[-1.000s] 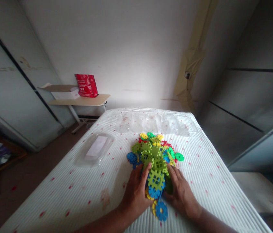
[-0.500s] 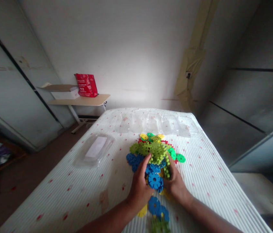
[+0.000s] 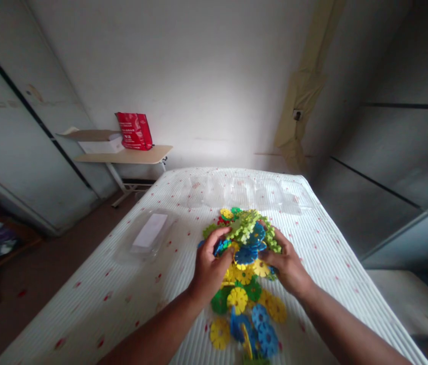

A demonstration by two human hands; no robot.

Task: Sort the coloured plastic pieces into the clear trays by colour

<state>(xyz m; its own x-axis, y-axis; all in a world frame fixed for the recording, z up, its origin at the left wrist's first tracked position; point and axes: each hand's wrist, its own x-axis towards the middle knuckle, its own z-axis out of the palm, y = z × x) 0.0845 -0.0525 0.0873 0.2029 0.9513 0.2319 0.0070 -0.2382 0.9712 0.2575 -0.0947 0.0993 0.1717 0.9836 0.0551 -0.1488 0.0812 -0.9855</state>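
Note:
Many notched plastic flower discs, the interlocking snowflake kind, lie heaped near the middle of the bed-like surface. My left hand point(image 3: 210, 263) curls round the heap's left side, its thumb against blue and yellow pieces. On the other side my right hand point(image 3: 288, 262) grips the heap, fingers over the light green discs point(image 3: 273, 238). Between both hands sits a bunch of light green discs point(image 3: 244, 226) and dark blue discs point(image 3: 247, 254). Closer to me lie yellow discs point(image 3: 237, 300), a green disc point(image 3: 220, 301) and blue discs point(image 3: 267, 338), some blurred.
A clear plastic tray with compartments point(image 3: 242, 192) lies at the far edge. A clear plastic box point(image 3: 124, 252) with a white paper slip point(image 3: 150, 230) rests on the left. Beyond stands a small table point(image 3: 133, 154) with a red bag point(image 3: 135, 132) and a white box point(image 3: 102, 144).
My hands have spread slightly apart and turned the bunch, so blue discs now face up beside the green ones. More yellow, green and blue discs show on the near side.

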